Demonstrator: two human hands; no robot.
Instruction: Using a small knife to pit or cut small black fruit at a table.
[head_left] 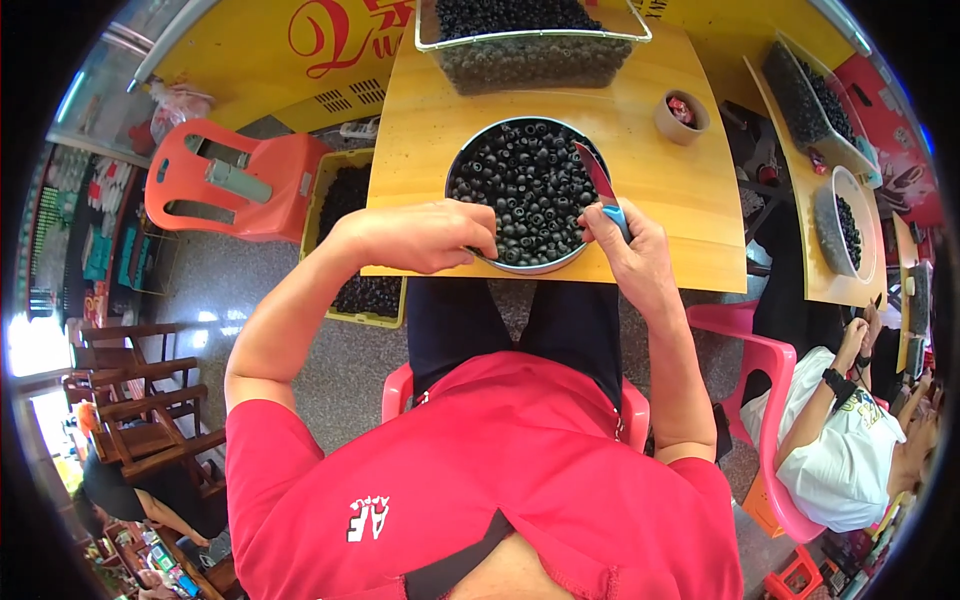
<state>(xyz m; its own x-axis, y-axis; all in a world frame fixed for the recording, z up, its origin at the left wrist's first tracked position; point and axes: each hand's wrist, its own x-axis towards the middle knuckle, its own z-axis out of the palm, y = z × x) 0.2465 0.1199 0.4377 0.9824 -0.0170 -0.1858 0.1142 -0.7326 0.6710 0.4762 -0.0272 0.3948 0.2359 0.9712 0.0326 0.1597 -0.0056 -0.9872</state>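
Observation:
On the wooden table stands a round pale-rimmed pan (543, 268), filled with small dark round pieces (520, 190), many with a pale ring-shaped opening; their kind I cannot make out. My right hand (640, 258) is closed round the blue handle of a knife (600, 180) at the pan's right edge. Its red blade slants up and left over the pieces. Over the near left rim, my left hand (425, 236) is closed with its fingertips pinched together. Whatever they hold, if anything, is hidden.
Behind the pan a clear tub (540, 62) holds more dark pieces. A small cup (682, 117) sits on the table's right (700, 200). Beside the table's left edge a yellow crate (393, 312) stands on the floor, near an orange stool (285, 185). Another person (840, 450) sits at right.

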